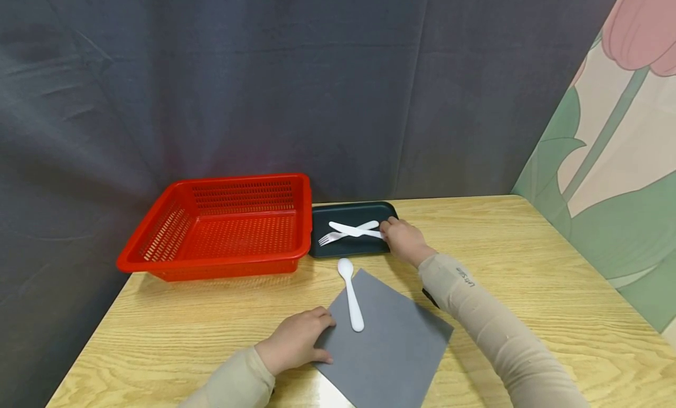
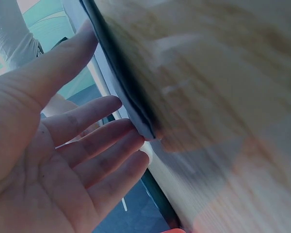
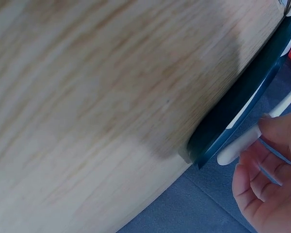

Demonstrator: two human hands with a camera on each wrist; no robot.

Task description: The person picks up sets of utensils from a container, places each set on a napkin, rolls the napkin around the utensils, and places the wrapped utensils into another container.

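At the right end of the dark tray (image 1: 343, 212), my right hand (image 1: 405, 241) pinches the handle of a white plastic knife (image 1: 345, 228). The right wrist view shows that handle (image 3: 237, 144) between thumb and fingers, above the tray's rim. A white plastic fork (image 1: 330, 238) lies in the tray, crossed by the knife. My left hand (image 1: 300, 341) rests at the left edge of a grey square napkin (image 1: 393, 343), its fingers relaxed and touching that edge. On the napkin lies a white plastic spoon (image 1: 352, 302), its bowl reaching past the napkin onto the table.
A red plastic basket (image 1: 227, 269) stands left of the tray, close against it. The wooden table (image 1: 475, 232) ends at a dark curtain (image 1: 317, 103) behind. A wall with a flower pattern (image 1: 623, 161) is at the right.
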